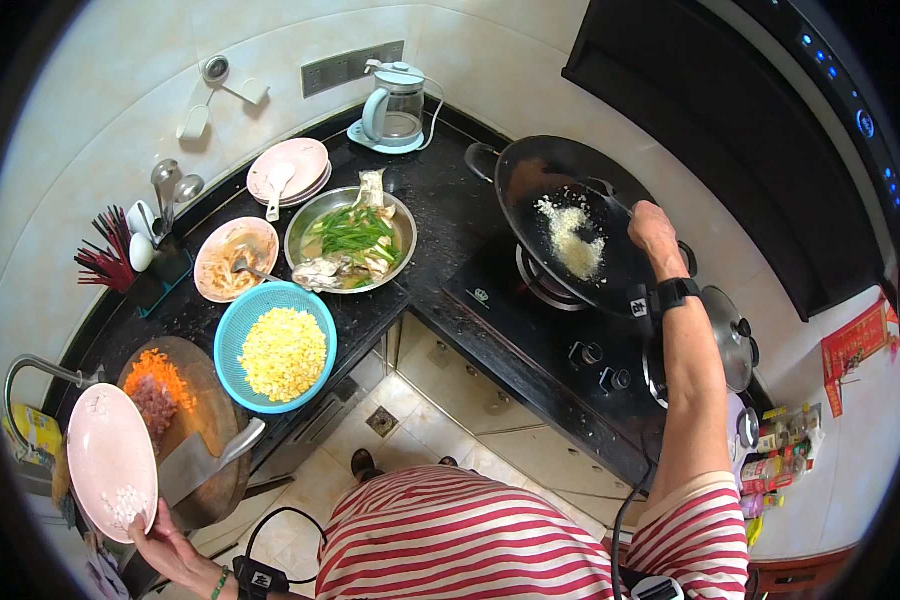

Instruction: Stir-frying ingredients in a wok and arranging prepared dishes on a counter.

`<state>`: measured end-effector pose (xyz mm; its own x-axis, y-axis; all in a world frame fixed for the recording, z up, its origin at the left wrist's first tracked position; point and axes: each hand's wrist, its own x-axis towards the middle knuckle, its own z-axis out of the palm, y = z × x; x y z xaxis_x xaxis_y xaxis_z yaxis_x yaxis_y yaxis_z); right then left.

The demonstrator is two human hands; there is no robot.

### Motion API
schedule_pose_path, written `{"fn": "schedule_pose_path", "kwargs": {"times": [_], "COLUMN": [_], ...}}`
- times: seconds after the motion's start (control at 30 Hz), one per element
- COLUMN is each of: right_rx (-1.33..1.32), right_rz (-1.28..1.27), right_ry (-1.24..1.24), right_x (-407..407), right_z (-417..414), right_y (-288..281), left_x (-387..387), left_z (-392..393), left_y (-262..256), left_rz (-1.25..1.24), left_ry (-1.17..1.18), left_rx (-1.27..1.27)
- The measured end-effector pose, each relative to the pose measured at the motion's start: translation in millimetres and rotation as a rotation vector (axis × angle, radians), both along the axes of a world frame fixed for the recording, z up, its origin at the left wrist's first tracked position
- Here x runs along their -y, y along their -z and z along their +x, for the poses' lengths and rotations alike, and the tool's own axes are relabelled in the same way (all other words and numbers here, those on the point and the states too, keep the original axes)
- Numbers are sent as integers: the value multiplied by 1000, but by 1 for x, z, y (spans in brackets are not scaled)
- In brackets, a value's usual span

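In my left hand [166, 541] is a pink oval plate [111, 450], tilted at the sink side, with a small heap of white chopped pieces [125, 504] at its near end. My right hand [651, 229] grips a metal spatula [609, 193] over the black wok [529, 176]; the spatula's handle is mostly hidden by the fist. Pale yellow-white minced bits [574, 240] lie in the middle of the wok, which sits on the left burner of the gas hob [495, 289]. Beside the plate, a cleaver [202, 465] rests on a round wooden chopping board [217, 420] with diced carrot [157, 379] and diced meat [152, 409].
A blue colander [229, 367] of corn kernels stands by a metal dish [412, 251] of fish and greens. Near them are a pink bowl [202, 259] with a spoon, stacked plates [300, 157] and a glass kettle [401, 112]. A lidded pot [724, 322] and bottles [776, 472] are at right.
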<state>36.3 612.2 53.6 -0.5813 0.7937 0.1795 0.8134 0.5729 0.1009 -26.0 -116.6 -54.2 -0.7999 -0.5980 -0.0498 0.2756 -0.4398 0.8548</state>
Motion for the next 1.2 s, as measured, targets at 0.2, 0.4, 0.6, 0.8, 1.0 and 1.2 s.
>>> {"fn": "schedule_pose_path", "kwargs": {"times": [0.2,0.4,0.6,0.8,1.0,1.2], "right_rx": [131,219,195,213,25,126], "right_rz": [-80,-131,-194,-145,-45,-97], "right_ry": [-120,-293,-221,-228,-160,-99], "right_x": [-5,45,81,52,3,10], "right_z": [4,80,140,120,58,42], "right_y": [12,-41,-73,-36,2,6], "left_x": [3,9,9,1,-8,-8], "left_z": [-1,-8,-17,-19,-17,-18], "left_y": [5,7,7,5,2,5], "left_rz": [26,-7,25,67,-4,5], "left_ry": [-8,-33,7,33,48,46], "left_rx": [17,18,-1,17,1,9]}}
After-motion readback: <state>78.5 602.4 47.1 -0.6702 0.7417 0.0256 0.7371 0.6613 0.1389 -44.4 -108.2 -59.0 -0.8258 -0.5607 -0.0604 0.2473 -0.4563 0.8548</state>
